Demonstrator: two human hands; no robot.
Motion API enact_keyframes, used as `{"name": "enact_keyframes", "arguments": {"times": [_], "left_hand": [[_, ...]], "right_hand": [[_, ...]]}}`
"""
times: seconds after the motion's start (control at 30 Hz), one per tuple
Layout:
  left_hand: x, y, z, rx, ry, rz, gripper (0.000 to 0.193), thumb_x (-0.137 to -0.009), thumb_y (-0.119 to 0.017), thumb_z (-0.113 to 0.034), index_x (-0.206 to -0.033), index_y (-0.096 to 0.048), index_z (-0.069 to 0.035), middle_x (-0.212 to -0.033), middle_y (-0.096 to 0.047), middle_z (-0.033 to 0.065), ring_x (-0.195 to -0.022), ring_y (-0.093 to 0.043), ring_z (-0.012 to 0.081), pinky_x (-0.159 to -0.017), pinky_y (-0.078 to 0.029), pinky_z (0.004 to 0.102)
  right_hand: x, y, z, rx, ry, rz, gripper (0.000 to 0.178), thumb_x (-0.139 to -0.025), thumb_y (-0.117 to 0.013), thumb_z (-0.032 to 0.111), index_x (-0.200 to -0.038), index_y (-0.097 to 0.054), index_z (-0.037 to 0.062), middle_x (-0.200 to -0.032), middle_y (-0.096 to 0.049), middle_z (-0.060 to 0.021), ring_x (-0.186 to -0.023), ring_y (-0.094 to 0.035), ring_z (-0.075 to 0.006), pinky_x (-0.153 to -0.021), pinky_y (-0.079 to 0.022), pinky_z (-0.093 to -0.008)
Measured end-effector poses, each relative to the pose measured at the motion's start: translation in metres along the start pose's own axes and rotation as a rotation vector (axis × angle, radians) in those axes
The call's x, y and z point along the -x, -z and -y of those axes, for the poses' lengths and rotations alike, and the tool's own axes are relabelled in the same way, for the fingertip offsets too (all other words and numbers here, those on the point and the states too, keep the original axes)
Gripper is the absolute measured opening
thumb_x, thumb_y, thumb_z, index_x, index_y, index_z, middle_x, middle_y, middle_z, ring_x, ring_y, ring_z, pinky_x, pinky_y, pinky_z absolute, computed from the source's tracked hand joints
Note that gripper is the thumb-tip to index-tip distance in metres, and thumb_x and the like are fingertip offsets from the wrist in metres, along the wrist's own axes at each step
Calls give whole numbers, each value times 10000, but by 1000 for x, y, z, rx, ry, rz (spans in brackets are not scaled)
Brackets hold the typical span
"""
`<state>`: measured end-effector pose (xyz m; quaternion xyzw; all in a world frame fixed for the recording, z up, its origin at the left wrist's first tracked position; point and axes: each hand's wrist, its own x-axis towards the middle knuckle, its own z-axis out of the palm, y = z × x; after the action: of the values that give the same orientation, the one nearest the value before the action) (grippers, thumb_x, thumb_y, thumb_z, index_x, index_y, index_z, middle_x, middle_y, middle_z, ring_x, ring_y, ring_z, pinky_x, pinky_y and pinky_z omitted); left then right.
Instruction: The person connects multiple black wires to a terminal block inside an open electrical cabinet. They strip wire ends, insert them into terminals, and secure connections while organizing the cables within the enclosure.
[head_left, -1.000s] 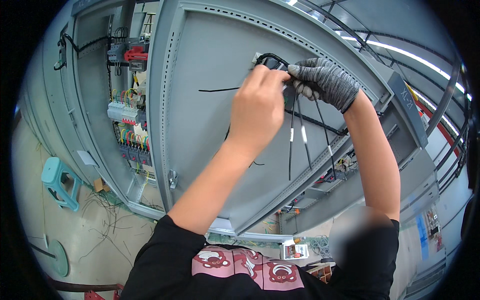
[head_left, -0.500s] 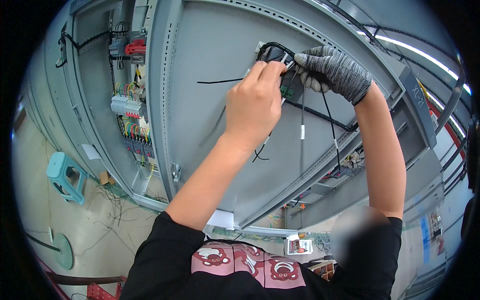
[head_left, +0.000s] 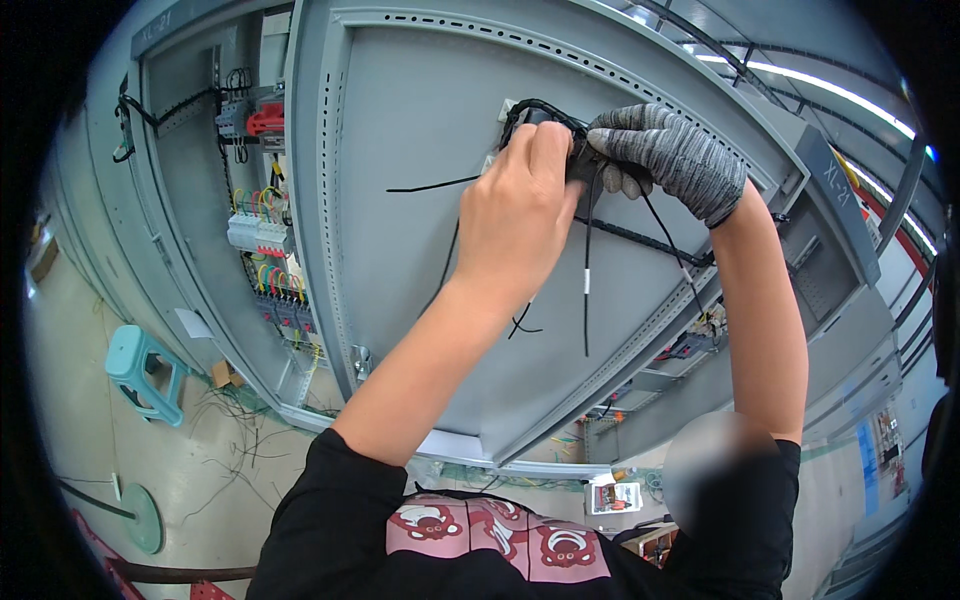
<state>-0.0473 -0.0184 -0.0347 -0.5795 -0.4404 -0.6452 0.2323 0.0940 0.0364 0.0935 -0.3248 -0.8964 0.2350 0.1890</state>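
Observation:
Both hands are raised and close together at a small dark device on the grey metal panel. My left hand is bare, its fingers pinched at the device; what they hold is hidden. My right hand, in a grey knitted glove, pinches a thin black wire among those at the device's right side. One black wire with a white sleeve hangs straight down between the hands. Another black wire slants down to the right. A loose wire end sticks out leftward past my left hand.
A wrapped black cable harness crosses the panel toward its right edge. To the left, an open cabinet holds white breakers and a red-handled switch. A teal stool and wire scraps are on the floor.
My left hand has turned slightly and now covers the device's green terminal block. The hanging wire with the white sleeve has swung a little left. The whole view has shifted slightly.

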Motion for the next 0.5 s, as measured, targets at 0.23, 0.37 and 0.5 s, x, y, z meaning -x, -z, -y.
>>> {"name": "enact_keyframes", "arguments": {"times": [0.23,0.37,0.5], "left_hand": [[-2,12,2,247,58,61,178,-819,-660,12,-993,-628,-12,-829,-574,77,-627,-579,171,-581,-473,318],[-6,18,11,238,25,83,155,-848,-612,39,-998,-637,6,-820,-573,79,-663,-573,155,-617,-459,288],[-4,24,0,-6,-35,109,153,-860,-596,29,-1003,-642,-1,-823,-570,83,-725,-600,176,-643,-467,293]], "right_hand": [[3,-10,-5,-36,92,-107,249,-932,-618,218,-1036,-683,1,-763,-683,-28,-549,-564,-60,-512,-453,-223],[4,-10,-9,-164,94,-123,256,-899,-640,164,-1084,-663,-12,-803,-702,-32,-556,-567,-47,-511,-450,-205],[-7,-10,-17,-221,123,-105,259,-887,-632,164,-1083,-668,-1,-807,-707,-33,-585,-586,-56,-543,-477,-224]]}}
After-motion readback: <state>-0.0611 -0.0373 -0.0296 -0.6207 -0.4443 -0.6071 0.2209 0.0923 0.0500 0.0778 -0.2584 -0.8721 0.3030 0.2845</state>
